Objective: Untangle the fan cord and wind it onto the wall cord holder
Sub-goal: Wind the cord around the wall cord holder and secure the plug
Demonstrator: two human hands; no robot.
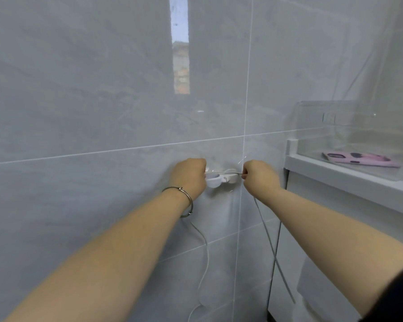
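The left hand (191,177) and right hand (260,176) each grip the fan cord (221,174), stretched taut and level just over the wall cord holder (215,182) between them.

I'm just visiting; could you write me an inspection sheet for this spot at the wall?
Surface: glossy grey tiled wall.
Job's things: white cord holder fixed on the wall; fan cord stretched across it.
Clutter: pink phone on a white ledge.
Grippers: left hand and right hand each grip the cord, either side of the holder.
Cables: cord hangs down below both hands.
Surroundings: bracelet on the left wrist; white cabinet under the ledge.
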